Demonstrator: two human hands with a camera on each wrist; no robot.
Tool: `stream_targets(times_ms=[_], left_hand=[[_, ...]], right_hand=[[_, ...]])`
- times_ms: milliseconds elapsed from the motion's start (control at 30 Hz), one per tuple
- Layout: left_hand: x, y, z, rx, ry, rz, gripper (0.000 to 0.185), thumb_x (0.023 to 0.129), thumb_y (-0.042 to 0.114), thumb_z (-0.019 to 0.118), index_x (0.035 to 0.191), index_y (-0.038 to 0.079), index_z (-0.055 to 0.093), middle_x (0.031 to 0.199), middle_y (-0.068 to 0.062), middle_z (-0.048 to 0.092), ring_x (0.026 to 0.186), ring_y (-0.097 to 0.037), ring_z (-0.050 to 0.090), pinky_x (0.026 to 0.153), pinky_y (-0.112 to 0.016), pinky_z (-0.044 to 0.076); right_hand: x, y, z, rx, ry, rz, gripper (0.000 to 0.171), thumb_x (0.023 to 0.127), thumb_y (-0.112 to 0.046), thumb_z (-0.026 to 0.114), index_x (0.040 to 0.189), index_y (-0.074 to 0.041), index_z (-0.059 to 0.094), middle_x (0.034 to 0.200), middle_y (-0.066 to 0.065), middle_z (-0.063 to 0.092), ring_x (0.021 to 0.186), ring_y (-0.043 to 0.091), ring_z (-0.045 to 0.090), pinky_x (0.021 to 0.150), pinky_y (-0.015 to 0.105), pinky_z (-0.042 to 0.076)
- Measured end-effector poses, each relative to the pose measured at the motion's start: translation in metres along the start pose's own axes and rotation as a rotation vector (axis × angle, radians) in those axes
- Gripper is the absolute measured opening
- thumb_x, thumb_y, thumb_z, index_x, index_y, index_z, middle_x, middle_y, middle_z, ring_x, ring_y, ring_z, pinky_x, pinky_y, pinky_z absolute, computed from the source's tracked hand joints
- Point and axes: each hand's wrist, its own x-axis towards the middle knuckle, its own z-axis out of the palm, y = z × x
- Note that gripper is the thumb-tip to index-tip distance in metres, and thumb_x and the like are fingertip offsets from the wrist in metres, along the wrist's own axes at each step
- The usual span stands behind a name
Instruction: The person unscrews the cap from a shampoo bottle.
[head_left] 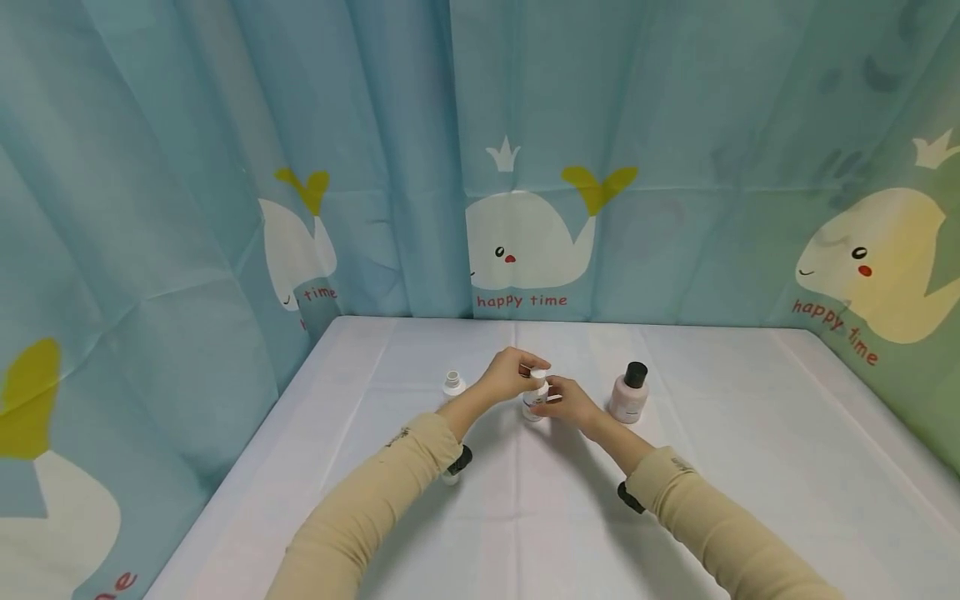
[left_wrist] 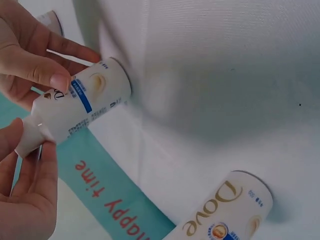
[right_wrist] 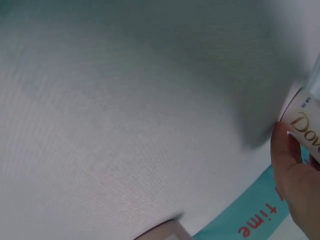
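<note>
Two beige sleeves reached forward from the near edge over the white cloth-covered table point(head_left: 750, 433), forearms angled inward until the hands met. The left hand point(head_left: 510, 375) arched over from above, its fingers curled down around the cap of a small white plastic Dove bottle point(head_left: 536, 398) standing upright on the cloth. The right hand point(head_left: 572, 402) came in low from the side, its thumb and fingers clamped on the bottle's body. Just beyond the left knuckles stood a second small white bottle point(head_left: 452, 383); past the right hand's fingers stood a pale pink bottle with a black cap point(head_left: 630, 393), apart from both hands.
</note>
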Motion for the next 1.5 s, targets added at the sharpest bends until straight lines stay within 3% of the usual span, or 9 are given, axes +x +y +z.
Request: stream_targets(times_ms=[300, 633, 900, 1167, 1333, 1500], left_hand=[[-0.002, 0.001, 0.0, -0.003, 0.021, -0.002, 0.029, 0.083, -0.003, 0.067, 0.111, 0.001, 0.068, 0.118, -0.014, 0.066, 0.102, -0.028, 0.064, 0.083, -0.027, 0.055], [-0.003, 0.001, -0.001, -0.02, -0.001, 0.007, 0.029, 0.085, -0.001, 0.066, 0.114, 0.002, 0.067, 0.121, -0.016, 0.064, 0.104, -0.029, 0.065, 0.084, -0.027, 0.056], [-0.003, 0.004, -0.006, -0.017, -0.016, 0.017, 0.029, 0.087, 0.004, 0.066, 0.116, 0.005, 0.067, 0.125, -0.013, 0.062, 0.105, -0.029, 0.065, 0.084, -0.027, 0.056], [-0.01, 0.006, -0.012, -0.141, -0.011, 0.022, 0.031, 0.088, 0.005, 0.064, 0.119, 0.005, 0.065, 0.127, -0.013, 0.061, 0.105, -0.029, 0.064, 0.086, -0.029, 0.056], [-0.016, 0.015, -0.018, -0.236, -0.002, 0.05, 0.033, 0.09, 0.006, 0.062, 0.122, 0.004, 0.063, 0.127, -0.012, 0.06, 0.105, -0.028, 0.064, 0.088, -0.031, 0.055], [-0.02, 0.027, -0.025, -0.285, 0.084, 0.111, 0.034, 0.091, 0.008, 0.061, 0.124, 0.006, 0.062, 0.128, -0.011, 0.061, 0.104, -0.028, 0.065, 0.089, -0.032, 0.054]], right_hand=[[0.001, 0.0, 0.001, -0.049, 0.04, -0.043, 0.043, 0.084, -0.005, 0.068, 0.118, 0.016, 0.052, 0.112, 0.03, 0.061, 0.104, 0.039, 0.059, 0.083, 0.038, 0.054], [-0.002, 0.001, -0.002, -0.057, 0.039, -0.064, 0.042, 0.084, -0.005, 0.069, 0.117, 0.016, 0.054, 0.108, 0.029, 0.063, 0.099, 0.036, 0.063, 0.081, 0.036, 0.055], [-0.008, -0.004, -0.011, 0.002, -0.001, -0.059, 0.039, 0.086, -0.007, 0.067, 0.117, 0.014, 0.055, 0.108, 0.027, 0.063, 0.094, 0.029, 0.065, 0.081, 0.036, 0.055], [-0.013, -0.009, -0.021, 0.018, -0.001, -0.064, 0.041, 0.085, -0.012, 0.069, 0.119, 0.009, 0.058, 0.113, 0.023, 0.063, 0.098, 0.027, 0.064, 0.083, 0.036, 0.055], [-0.021, -0.02, -0.03, 0.039, 0.01, -0.068, 0.042, 0.086, -0.015, 0.069, 0.121, 0.006, 0.058, 0.114, 0.018, 0.065, 0.1, 0.02, 0.062, 0.084, 0.034, 0.054], [-0.029, -0.043, -0.037, 0.097, 0.056, -0.056, 0.046, 0.088, -0.019, 0.067, 0.124, 0.006, 0.055, 0.109, 0.014, 0.067, 0.091, 0.01, 0.062, 0.085, 0.035, 0.053]])
